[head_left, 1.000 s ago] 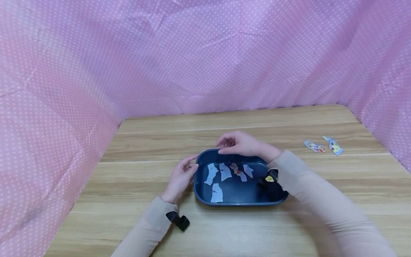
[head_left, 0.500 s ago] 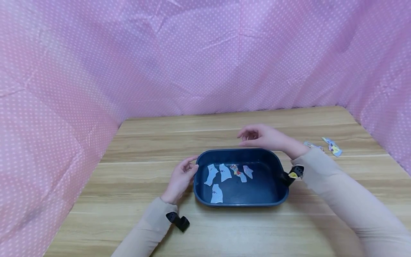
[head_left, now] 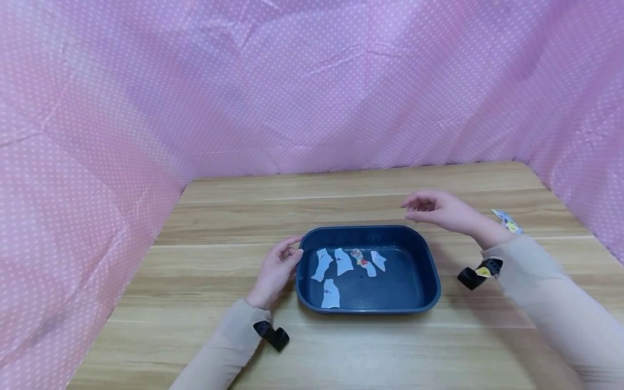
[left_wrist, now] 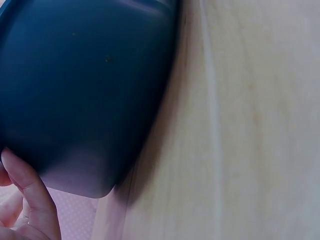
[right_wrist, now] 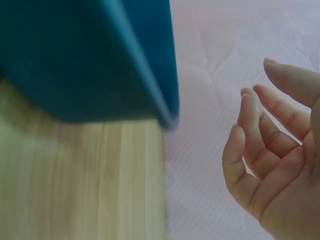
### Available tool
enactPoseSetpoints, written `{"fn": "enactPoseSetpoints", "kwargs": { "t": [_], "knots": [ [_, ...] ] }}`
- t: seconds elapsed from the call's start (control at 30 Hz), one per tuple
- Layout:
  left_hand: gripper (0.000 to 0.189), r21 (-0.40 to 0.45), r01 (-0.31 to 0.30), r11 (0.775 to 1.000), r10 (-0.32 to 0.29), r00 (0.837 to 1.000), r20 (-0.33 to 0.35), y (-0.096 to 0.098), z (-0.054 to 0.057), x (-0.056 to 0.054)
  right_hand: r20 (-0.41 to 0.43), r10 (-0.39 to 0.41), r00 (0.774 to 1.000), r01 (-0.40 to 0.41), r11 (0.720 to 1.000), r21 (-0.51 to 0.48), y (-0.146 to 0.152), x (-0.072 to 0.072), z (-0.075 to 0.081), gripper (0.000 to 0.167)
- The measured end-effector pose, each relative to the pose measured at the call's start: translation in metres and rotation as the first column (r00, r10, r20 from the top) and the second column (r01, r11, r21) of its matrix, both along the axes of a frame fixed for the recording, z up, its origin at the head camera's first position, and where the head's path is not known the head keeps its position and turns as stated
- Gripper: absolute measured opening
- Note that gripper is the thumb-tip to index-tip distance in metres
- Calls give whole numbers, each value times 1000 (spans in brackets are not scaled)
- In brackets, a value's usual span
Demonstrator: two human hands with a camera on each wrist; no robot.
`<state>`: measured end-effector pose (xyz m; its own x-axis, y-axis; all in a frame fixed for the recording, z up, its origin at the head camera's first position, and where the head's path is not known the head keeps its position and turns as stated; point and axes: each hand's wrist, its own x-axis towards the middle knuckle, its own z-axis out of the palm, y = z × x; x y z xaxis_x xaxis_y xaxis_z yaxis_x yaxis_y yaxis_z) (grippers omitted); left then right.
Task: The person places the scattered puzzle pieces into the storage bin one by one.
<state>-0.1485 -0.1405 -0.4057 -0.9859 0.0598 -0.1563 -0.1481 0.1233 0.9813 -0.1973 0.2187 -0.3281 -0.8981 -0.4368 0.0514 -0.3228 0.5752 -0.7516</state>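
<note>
A dark blue rectangular tray (head_left: 368, 311) with rounded corners stands on the wooden table. Inside lie several torn paper pieces, such as a pale blue one (head_left: 330, 294) and a scrap with a red and yellow print (head_left: 359, 257). My left hand (head_left: 274, 271) holds the tray's left end, the thumb at the rim; its thumb (left_wrist: 32, 187) shows against the tray wall in the left wrist view. Beyond the tray's far right corner hovers my right hand (head_left: 441, 210), nothing in it, fingers (right_wrist: 250, 130) loosely bent and thumb apart.
A printed paper scrap (head_left: 507, 221) lies on the table (head_left: 234, 211) at the right, partly hidden by the right forearm. Pink dotted cloth (head_left: 312, 92) hangs behind and at both sides. Black camera mounts (head_left: 273, 336) sit on both wrists.
My right hand has moved right, from over the tray's far rim to past its far right corner. Its arm now covers one of the two scraps at the right. My left hand stays put.
</note>
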Motion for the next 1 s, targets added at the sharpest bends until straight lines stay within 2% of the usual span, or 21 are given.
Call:
{"fn": "enactPoseSetpoints", "kwargs": {
  "t": [0.17, 0.57, 0.8, 1.0],
  "knots": [
    [33, -7, -2, 1000, 2, 1000, 10, 0, 0, 0, -8, -74, 997, 74, 997, 10, 18, 4, -7, 25],
    [34, -10, 2, 1000, -2, 1000, 8, -1, 2, 1, 7, -177, 984, 178, 984, -12, 62, 8, -35, 29],
    [33, -9, 7, 1000, -7, 1000, 0, -1, 0, -2, 20, -249, 968, 249, 968, -18, 82, 10, -48, 22],
    [33, -2, 6, 1000, -6, 1000, 1, -1, 0, -3, -14, -288, 958, 288, 958, -2, 94, 11, -57, 32]
  ]
}}
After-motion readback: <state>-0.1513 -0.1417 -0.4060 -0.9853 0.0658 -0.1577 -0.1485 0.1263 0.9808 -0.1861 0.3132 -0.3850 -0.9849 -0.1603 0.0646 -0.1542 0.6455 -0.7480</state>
